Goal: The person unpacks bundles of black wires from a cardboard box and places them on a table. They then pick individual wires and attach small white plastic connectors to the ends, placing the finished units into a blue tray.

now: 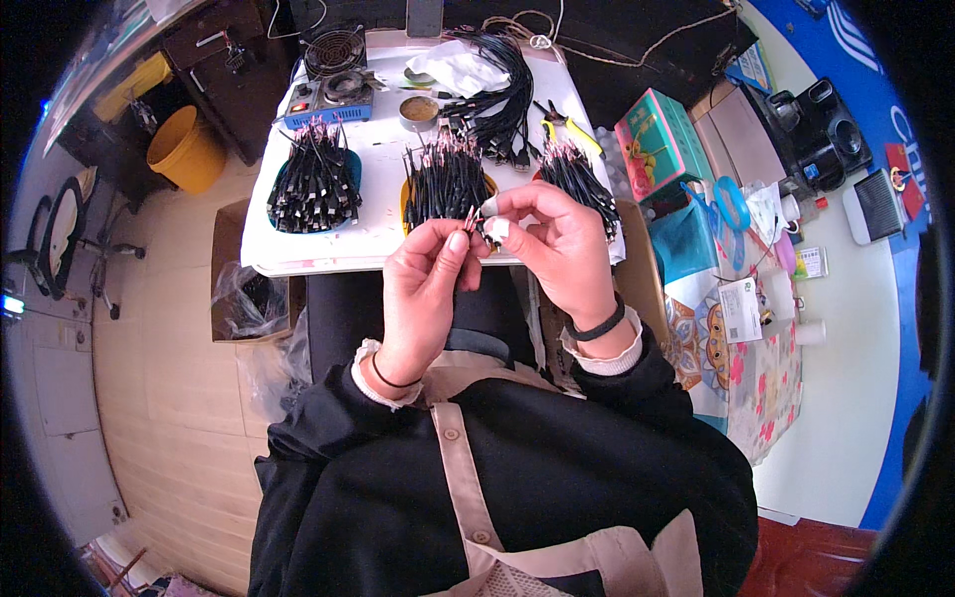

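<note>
The left hand (421,278) pinches a cable end (472,221) between thumb and forefinger, just above the near edge of the white table (383,214), about midway along it and in front of the middle bundle (445,179). Short reddish strands poke up from the pinch; their number is hard to make out, and the rest of the cable is lost behind the fingers. The right hand (562,249), pale wrappings on its thumb and a fingertip, brings those tips close to the strands; whether they grip a wire, I cannot tell.

The middle bundle stands in a yellow tray (490,186), of which only slivers of rim show. Toward the near left corner, a left bundle (316,184) mostly covers its blue tray (355,167). By the right edge, the right bundle (579,184) is partly hidden by the right hand. Yellow-handled pliers (574,131) lie beyond it. Toward the far edge, loose cables (507,90) tangle too densely to count, beside a round tin (419,109) whose contents are unclear.
</note>
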### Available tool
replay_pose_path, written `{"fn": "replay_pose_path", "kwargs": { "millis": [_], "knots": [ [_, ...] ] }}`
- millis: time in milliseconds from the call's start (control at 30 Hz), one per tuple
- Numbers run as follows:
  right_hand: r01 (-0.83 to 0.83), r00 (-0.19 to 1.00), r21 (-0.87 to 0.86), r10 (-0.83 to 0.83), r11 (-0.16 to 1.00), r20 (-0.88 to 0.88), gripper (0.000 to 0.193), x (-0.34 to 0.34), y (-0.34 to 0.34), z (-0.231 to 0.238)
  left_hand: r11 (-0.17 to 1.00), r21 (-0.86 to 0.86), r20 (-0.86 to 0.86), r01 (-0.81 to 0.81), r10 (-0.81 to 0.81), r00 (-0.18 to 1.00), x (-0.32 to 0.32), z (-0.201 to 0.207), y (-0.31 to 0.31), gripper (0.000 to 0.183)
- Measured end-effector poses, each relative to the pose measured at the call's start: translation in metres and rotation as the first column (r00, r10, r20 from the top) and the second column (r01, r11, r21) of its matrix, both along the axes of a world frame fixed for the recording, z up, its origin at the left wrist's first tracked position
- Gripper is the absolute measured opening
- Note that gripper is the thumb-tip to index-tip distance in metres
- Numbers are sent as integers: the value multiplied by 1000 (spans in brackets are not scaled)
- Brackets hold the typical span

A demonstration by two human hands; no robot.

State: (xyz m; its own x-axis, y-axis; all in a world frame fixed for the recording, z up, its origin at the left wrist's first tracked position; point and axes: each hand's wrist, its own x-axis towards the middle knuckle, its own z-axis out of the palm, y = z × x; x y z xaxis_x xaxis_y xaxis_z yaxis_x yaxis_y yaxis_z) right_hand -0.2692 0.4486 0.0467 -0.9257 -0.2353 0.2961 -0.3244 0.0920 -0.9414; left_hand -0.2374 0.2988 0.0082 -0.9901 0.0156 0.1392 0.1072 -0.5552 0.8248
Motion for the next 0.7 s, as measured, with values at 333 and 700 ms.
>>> {"fn": "replay_pose_path", "kwargs": {
  "millis": [333,700],
  "knots": [
    [-140,763,-677,515,722,391,15,3,-8,-14,955,245,59,167,-186,981,7,3,-3,13],
    [-256,728,-571,544,780,417,13,-4,9,-13,920,80,159,383,-391,906,3,7,-21,18]
  ]
}}
